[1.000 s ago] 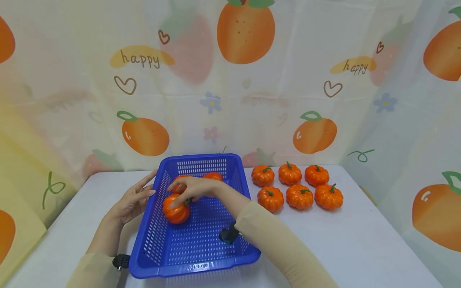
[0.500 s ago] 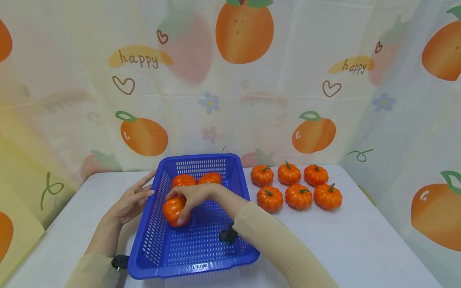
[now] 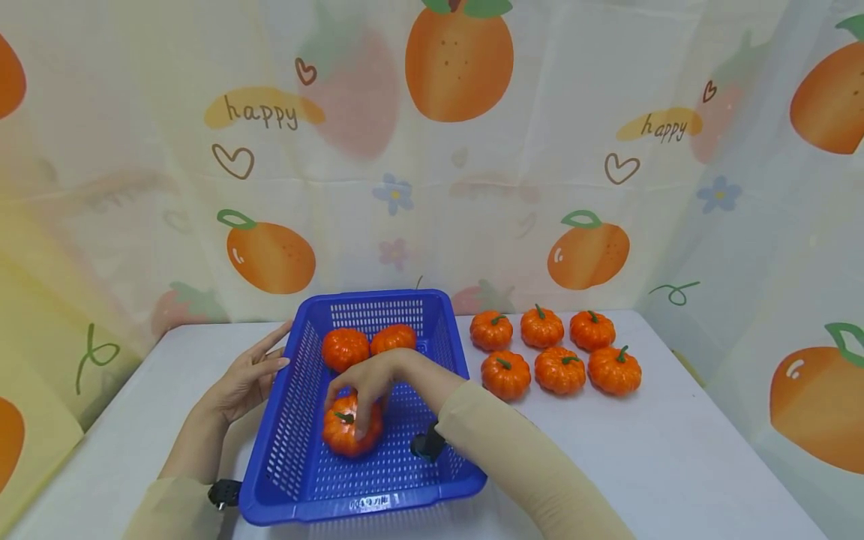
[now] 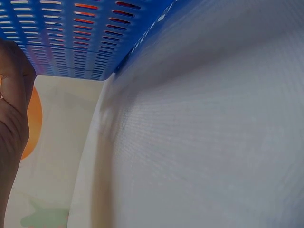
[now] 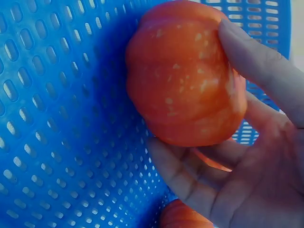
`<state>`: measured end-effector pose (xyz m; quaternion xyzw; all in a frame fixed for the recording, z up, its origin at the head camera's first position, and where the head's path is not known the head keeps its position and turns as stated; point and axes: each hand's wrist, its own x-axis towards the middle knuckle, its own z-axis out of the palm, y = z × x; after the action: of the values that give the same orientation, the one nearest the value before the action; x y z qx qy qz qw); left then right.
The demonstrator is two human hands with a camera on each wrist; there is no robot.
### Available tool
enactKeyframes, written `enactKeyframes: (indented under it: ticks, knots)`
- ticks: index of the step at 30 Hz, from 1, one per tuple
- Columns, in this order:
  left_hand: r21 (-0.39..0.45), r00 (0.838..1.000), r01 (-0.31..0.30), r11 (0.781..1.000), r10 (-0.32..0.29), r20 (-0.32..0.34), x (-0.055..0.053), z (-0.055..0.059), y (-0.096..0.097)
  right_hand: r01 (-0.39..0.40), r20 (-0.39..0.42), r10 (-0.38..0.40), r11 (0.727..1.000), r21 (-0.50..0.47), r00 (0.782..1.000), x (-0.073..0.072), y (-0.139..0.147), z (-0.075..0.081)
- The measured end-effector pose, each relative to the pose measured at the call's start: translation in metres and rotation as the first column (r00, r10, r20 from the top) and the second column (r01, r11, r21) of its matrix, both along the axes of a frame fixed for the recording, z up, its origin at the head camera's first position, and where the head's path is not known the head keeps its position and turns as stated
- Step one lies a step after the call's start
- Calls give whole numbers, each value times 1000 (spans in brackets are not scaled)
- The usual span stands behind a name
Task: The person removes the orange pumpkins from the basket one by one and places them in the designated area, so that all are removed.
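Apparently a makeshift booth: fruit-print curtains (image 3: 472, 247) enclose a white table (image 3: 675, 457).

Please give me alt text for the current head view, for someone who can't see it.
A right hand grips an orange pumpkin inside a blue basket, with two more pumpkins behind it. The left hand is at the basket's left side. Right of the basket, six pumpkins sit on a white table in two rows of three.

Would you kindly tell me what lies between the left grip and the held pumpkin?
The head view shows the basket's wall and some floor between the left grip and pumpkin.
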<state>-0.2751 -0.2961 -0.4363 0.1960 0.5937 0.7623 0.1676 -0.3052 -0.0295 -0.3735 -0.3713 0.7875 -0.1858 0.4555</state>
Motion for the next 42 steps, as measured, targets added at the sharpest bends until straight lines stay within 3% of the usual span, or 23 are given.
enactKeyframes:
  ticks: [7, 13, 20, 24, 29, 33, 37, 42]
  knots:
    - [12, 1000, 3, 1000, -4, 5, 1, 2, 0, 14, 7, -14, 999, -52, 1000, -1, 1, 3]
    - [-12, 1000, -13, 1000, 13, 2, 1, 3, 1, 130, 18, -128, 984, -120, 992, -3, 7, 10]
    - [6, 1000, -4, 1000, 4, -1, 1, 3, 1, 270, 101, -254, 940, -206, 962, -5, 12, 22]
    - [1, 1000, -4, 1000, 4, 3, 1, 3, 1, 279, 107, -258, 905, -321, 960, -4, 16, 30]
    - [-24, 1000, -16, 1000, 16, 6, 1, 4, 2, 256, 91, -242, 846, -467, 966, 0, 22, 46]
    - [-31, 1000, -12, 999, 12, 3, 1, 4, 2, 261, 63, -272, 795, -548, 960, 4, 32, 62]
    - [-13, 1000, -5, 1000, 5, 5, 1, 4, 2, 261, 71, -283, 719, -644, 956, 6, 45, 75]
    - [3, 1000, -6, 1000, 6, 3, 0, 3, 1, 304, 147, -292, 623, -721, 945, 11, 64, 89]
